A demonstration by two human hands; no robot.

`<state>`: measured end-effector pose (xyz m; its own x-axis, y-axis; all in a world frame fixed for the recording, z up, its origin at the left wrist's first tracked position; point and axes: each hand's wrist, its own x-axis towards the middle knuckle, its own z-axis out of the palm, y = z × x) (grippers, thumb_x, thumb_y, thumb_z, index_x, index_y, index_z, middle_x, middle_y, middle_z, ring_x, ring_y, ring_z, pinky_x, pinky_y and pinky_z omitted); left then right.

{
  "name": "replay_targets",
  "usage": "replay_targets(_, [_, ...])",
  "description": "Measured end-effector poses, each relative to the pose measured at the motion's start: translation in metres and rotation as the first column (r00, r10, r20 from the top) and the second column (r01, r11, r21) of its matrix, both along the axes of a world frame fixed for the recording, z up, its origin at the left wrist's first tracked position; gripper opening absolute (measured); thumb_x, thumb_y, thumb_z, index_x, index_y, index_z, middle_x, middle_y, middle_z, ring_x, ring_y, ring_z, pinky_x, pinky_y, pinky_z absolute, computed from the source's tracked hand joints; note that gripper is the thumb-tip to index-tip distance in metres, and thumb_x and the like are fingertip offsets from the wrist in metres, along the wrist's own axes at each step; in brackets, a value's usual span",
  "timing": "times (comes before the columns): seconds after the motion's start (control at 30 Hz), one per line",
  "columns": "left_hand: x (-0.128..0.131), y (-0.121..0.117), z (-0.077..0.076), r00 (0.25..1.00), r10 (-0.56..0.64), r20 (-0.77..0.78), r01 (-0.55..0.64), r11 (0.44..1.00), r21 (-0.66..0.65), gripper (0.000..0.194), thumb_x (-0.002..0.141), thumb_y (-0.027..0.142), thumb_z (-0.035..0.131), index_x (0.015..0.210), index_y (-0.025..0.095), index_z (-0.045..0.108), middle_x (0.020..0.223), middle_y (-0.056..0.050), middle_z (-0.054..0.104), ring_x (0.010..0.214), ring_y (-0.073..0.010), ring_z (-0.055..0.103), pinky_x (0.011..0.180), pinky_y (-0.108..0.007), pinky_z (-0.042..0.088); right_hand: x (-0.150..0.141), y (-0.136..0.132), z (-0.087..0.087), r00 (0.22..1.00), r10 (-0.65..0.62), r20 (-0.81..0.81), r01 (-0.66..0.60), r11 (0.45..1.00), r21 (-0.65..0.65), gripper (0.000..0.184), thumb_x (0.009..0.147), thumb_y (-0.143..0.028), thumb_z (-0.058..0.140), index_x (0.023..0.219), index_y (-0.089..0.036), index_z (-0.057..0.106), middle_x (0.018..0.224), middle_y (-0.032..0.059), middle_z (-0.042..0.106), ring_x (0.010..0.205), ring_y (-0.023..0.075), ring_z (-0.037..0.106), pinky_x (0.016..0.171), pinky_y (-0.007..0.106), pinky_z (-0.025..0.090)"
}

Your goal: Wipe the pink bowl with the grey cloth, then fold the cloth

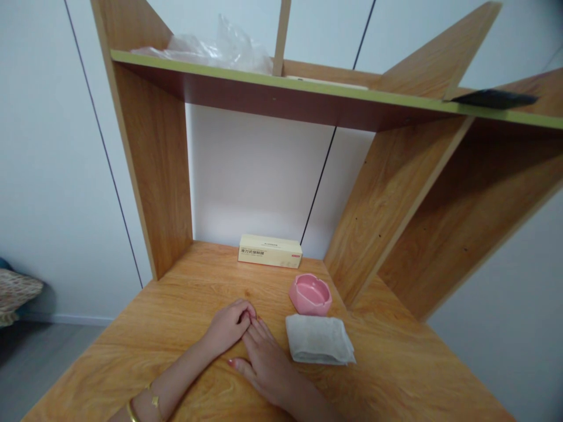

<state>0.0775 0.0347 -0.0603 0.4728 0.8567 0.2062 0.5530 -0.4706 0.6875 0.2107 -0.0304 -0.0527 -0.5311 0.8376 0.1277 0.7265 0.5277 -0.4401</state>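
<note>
On the wooden desk [206, 387], my left hand [229, 328] rests with its fingers curled in, and nothing shows in its grasp. My right hand [266, 357] lies palm down with fingers stretched and thumb apart. Its fingertips touch the fingers of my left hand. Just right of my right hand lies a folded grey-white cloth [320, 340]. Beyond the cloth sits a pink angular ashtray [312, 295]. Farther back, a cream cling film box [270, 252] stands near the wall.
A wooden shelf [272, 97] with a green edge spans above the desk. Crumpled clear plastic [224, 50] and a dark flat item [495, 98] lie on it. Upright panels [153, 170] stand at both sides. A patterned fabric item [17, 290] shows at far left.
</note>
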Motion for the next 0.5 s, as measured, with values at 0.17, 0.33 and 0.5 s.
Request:
replay_targets(0.17, [-0.0006, 0.0014, -0.0017, 1.0, -0.021, 0.002, 0.021, 1.0, 0.007, 0.021, 0.074, 0.013, 0.036, 0.076, 0.019, 0.056, 0.083, -0.003, 0.063, 0.083, -0.0167, 0.056, 0.076, -0.026, 0.042, 0.0001, 0.0002, 0.0002, 1.0, 0.002, 0.0, -0.002, 1.0, -0.008, 0.058, 0.084, -0.043, 0.043, 0.132, -0.012, 0.033, 0.137, 0.0125, 0.034, 0.129, 0.022, 0.023, 0.108, 0.039, 0.018])
replay_targets(0.33, [-0.0013, 0.0021, -0.0021, 1.0, -0.019, 0.01, 0.019, 1.0, 0.006, 0.02, 0.074, 0.013, 0.037, 0.076, 0.019, 0.057, 0.082, -0.003, 0.063, 0.084, -0.0168, 0.056, 0.077, -0.026, 0.041, 0.0003, -0.0004, 0.0024, 1.0, 0.008, -0.005, -0.008, 1.0, -0.025, 0.058, 0.085, -0.043, 0.042, 0.133, -0.011, 0.032, 0.138, 0.0133, 0.032, 0.13, 0.0217, 0.021, 0.108, 0.039, 0.016])
replay_targets(0.5, [-0.0013, 0.0017, -0.0018, 1.0, -0.014, 0.002, 0.014, 1.0, -0.003, 0.02, 0.074, 0.013, 0.038, 0.076, 0.02, 0.056, 0.083, -0.002, 0.062, 0.085, -0.0163, 0.056, 0.078, -0.026, 0.041, 0.0004, -0.0006, 0.0029, 1.0, 0.006, -0.005, -0.007, 1.0, -0.027, 0.059, 0.084, -0.042, 0.044, 0.133, -0.011, 0.032, 0.139, 0.0138, 0.03, 0.13, 0.0219, 0.02, 0.108, 0.038, 0.017])
